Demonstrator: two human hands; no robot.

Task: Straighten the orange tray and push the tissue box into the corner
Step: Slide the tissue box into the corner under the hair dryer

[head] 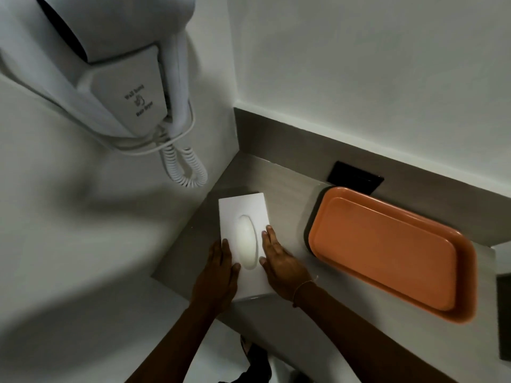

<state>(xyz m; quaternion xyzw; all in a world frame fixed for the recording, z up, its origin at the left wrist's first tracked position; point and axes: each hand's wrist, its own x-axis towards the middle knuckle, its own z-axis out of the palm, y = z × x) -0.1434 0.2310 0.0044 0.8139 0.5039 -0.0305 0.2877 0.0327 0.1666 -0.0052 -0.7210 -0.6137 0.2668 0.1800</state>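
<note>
A white tissue box [244, 208] with an oval opening on top lies on the grey counter [287, 217], its far end a short way from the wall corner. My left hand [217, 275] presses flat against its left side and my right hand [282, 264] against its right side, so both hands clasp the box. The orange tray [387, 250] lies empty to the right of the box, with its long edge along the back ledge and apart from both hands.
A white wall-mounted hair dryer [124, 64] with a coiled cord [185, 167] hangs on the left wall above the corner. A black socket plate [354, 176] sits on the back ledge behind the tray. A dark object [504, 313] shows at the right edge.
</note>
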